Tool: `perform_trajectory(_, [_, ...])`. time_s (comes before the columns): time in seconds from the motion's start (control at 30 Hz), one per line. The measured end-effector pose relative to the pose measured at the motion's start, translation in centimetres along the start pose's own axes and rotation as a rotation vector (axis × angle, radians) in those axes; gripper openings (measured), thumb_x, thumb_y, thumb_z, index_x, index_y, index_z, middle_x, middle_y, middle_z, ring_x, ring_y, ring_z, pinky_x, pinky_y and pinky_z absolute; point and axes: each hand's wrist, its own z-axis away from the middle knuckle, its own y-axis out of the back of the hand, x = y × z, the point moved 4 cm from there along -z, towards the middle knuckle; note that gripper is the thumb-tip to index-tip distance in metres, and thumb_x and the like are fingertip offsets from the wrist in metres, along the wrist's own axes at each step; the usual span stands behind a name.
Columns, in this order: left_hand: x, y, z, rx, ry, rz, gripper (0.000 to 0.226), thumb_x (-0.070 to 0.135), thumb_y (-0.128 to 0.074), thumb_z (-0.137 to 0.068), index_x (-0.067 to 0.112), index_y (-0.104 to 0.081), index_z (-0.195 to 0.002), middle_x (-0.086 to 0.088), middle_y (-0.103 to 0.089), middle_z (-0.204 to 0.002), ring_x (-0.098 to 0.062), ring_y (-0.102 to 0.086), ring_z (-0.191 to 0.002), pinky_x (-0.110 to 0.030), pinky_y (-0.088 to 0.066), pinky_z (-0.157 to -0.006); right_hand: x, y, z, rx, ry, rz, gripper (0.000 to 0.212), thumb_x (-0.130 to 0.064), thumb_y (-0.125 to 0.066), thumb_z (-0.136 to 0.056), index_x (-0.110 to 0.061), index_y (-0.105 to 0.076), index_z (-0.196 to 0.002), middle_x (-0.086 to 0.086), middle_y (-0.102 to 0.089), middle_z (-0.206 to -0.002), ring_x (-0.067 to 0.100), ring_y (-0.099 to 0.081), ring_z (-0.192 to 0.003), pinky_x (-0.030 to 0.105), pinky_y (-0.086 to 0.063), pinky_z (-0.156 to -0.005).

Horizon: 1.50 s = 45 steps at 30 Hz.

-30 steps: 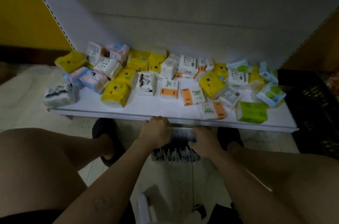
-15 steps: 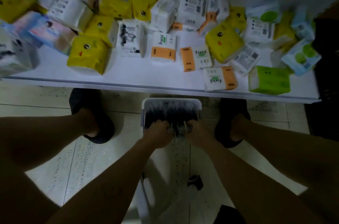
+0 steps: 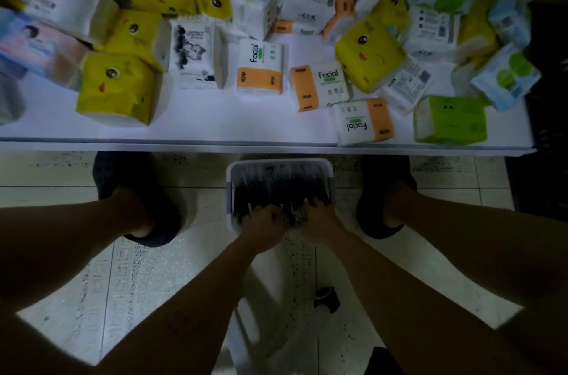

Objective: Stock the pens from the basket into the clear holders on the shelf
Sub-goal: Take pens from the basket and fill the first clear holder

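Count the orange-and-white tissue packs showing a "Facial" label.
4 orange-and-white tissue packs: one mid-shelf, one right of it, one at the front edge, one further back, partly covered. More may be hidden.

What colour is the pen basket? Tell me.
The basket is white, clearest in the head view.

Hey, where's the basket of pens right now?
Head view, centre: the basket sits on the floor just in front of the shelf, between the left shoe and right shoe, with the left hand and right hand in its near end.
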Motion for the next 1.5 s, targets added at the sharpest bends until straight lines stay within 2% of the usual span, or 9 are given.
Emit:
perform_trajectory(0.23, [0.1, 0.2, -0.6, 0.035, 0.010, -0.052, 0.025, 0.023, -0.049, -0.097, 0.006, -0.067, -0.103, -0.016, -0.056, -0.108, -0.032, -0.058, -0.089, -0.032, -0.050, -0.076, 0.7, -0.7, -0.4, 0.065, -0.065, -0.081, 0.053, -0.032, -0.052, -0.095, -0.016, -0.042, -0.145, 0.009, -0.045, -0.144, 0.025, -0.038, -0.135, 0.036, -0.028, -0.112])
perform_trajectory(0.33, [0.8, 0.0, -0.8, 0.083, 0.013, -0.122, 0.026, 0.023, -0.049, -0.095, 0.004, -0.065, -0.103, -0.015, -0.058, -0.110, -0.030, -0.058, -0.096, -0.037, -0.050, -0.084, 1.1, -0.6, 0.1, 0.203, -0.169, -0.236, 0.032, -0.028, -0.060, -0.089, -0.010, -0.066, -0.115, 0.012, -0.064, -0.115, 0.030, -0.059, -0.104, 0.032, -0.049, -0.083])
perform_trajectory(0.43, [1.4, -0.2, -0.6, 0.139, 0.048, -0.152, 0.022, 0.021, -0.050, -0.094, 0.004, -0.062, -0.100, -0.015, -0.060, -0.101, -0.029, -0.059, -0.087, -0.034, -0.049, -0.072, 1.3, -0.1, 0.9, 0.267, -0.274, -0.314, 0.018, -0.023, -0.067, -0.086, -0.006, -0.072, -0.091, 0.010, -0.068, -0.090, 0.022, -0.061, -0.076, 0.024, -0.043, -0.060])
perform_trajectory(0.7, [1.1, 0.7, -0.6, 0.275, 0.130, 0.038, 0.013, 0.004, -0.054, -0.093, 0.002, -0.066, -0.089, -0.010, -0.064, -0.080, -0.030, -0.066, -0.074, -0.041, -0.057, -0.073, 2.4, 0.7, 1.6, 0.359, -0.366, -0.615, 0.018, -0.006, -0.066, -0.085, -0.011, -0.069, -0.102, 0.007, -0.069, -0.101, 0.017, -0.058, -0.084, 0.023, -0.040, -0.069])
perform_trajectory(0.93, [1.3, 1.4, 0.8, 0.190, 0.169, 0.265, 0.028, 0.004, -0.063, -0.085, 0.009, -0.047, -0.107, -0.015, -0.060, -0.096, -0.031, -0.063, -0.081, -0.032, -0.052, -0.056, 1.2, 0.7, 2.3, 0.103, -0.344, -0.768, 0.038, -0.004, -0.055, -0.090, -0.005, -0.052, -0.128, 0.017, -0.058, -0.120, 0.038, -0.062, -0.106, 0.049, -0.053, -0.091])
perform_trajectory(1.1, [1.9, 2.6, 3.5, 0.130, 0.177, 0.419, 0.029, -0.003, -0.055, -0.089, 0.008, -0.053, -0.115, -0.014, -0.063, -0.102, -0.028, -0.068, -0.081, -0.030, -0.057, -0.058, -0.6, 2.5, 4.5, 0.149, -0.287, -0.773, 0.022, -0.011, -0.046, -0.097, -0.001, -0.052, -0.115, 0.017, -0.059, -0.107, 0.034, -0.064, -0.089, 0.043, -0.058, -0.075])
perform_trajectory(1.2, [2.8, 4.1, 6.3, 0.157, 0.148, 0.535, 0.026, -0.007, -0.048, -0.089, 0.006, -0.059, -0.108, -0.013, -0.064, -0.093, -0.025, -0.067, -0.074, -0.027, -0.055, -0.053, -2.2, 4.1, 6.2, 0.212, -0.216, -0.668, 0.021, -0.010, -0.035, -0.102, -0.001, -0.045, -0.118, 0.011, -0.051, -0.102, 0.025, -0.051, -0.095, 0.037, -0.047, -0.082])
perform_trajectory(1.37, [5.2, 7.5, 11.0, 0.340, 0.046, 0.605, 0.030, -0.001, -0.035, -0.096, 0.011, -0.058, -0.080, -0.010, -0.055, -0.070, -0.017, -0.050, -0.055, -0.026, -0.042, -0.052, -4.8, 6.4, 9.9, 0.388, -0.104, -0.661, 0.024, -0.013, -0.028, -0.104, -0.014, -0.043, -0.085, -0.001, -0.041, -0.076, 0.022, -0.046, -0.077, 0.028, -0.034, -0.066])
perform_trajectory(1.5, [6.2, 10.1, 14.2, 0.570, -0.074, 0.559, 0.028, 0.018, -0.035, -0.103, 0.009, -0.061, -0.096, -0.003, -0.055, -0.076, -0.014, -0.051, -0.064, -0.027, -0.041, -0.056, -8.0, 8.5, 12.4, 0.495, 0.029, -0.742, 0.023, -0.017, -0.031, -0.104, -0.014, -0.050, -0.092, 0.002, -0.053, -0.074, 0.017, -0.049, -0.062, 0.026, -0.035, -0.055])
